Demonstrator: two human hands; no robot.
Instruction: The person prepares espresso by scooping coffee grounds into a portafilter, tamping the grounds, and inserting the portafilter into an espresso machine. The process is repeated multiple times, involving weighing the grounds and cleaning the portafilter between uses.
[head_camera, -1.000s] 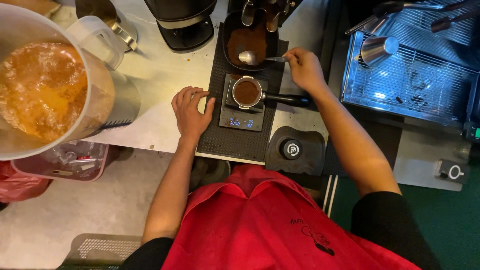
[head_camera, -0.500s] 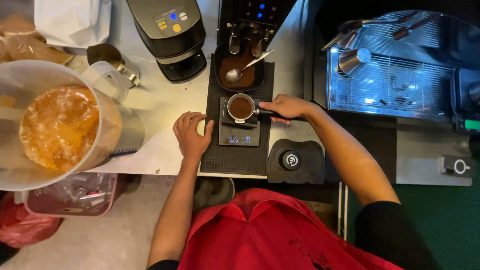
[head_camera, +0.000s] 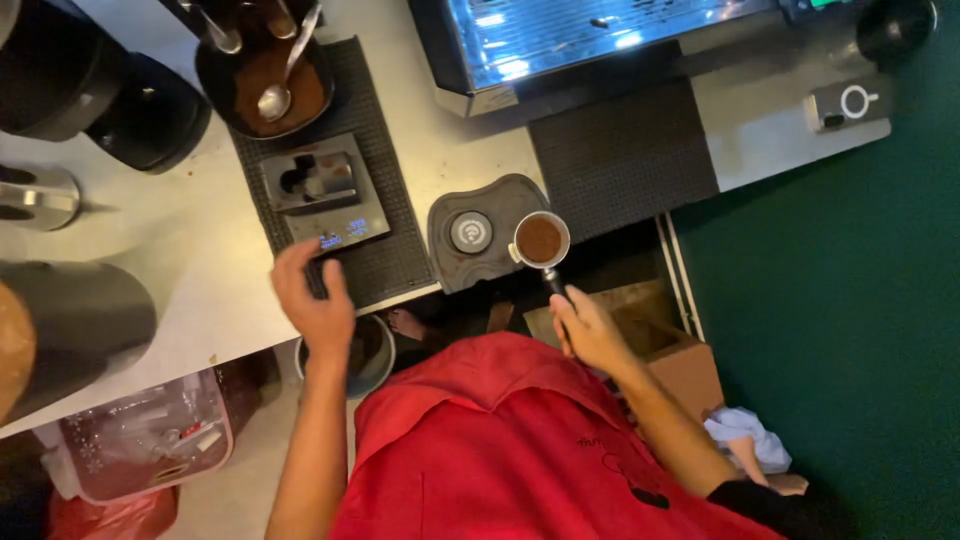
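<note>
pale surface (head_camera: 180, 250) carries black ribbed mats, a small scale (head_camera: 325, 195) and a dark bowl of coffee grounds (head_camera: 265, 85) with a spoon (head_camera: 275, 100) resting in it. right hand (head_camera: 590, 330) is closed around the handle of a portafilter (head_camera: 541, 241), its basket full of ground coffee, held just beside the round tamping mat (head_camera: 470, 232). left hand (head_camera: 315, 305) rests with fingers loosely curled on the surface edge, just below the scale, gripping nothing.
</note>
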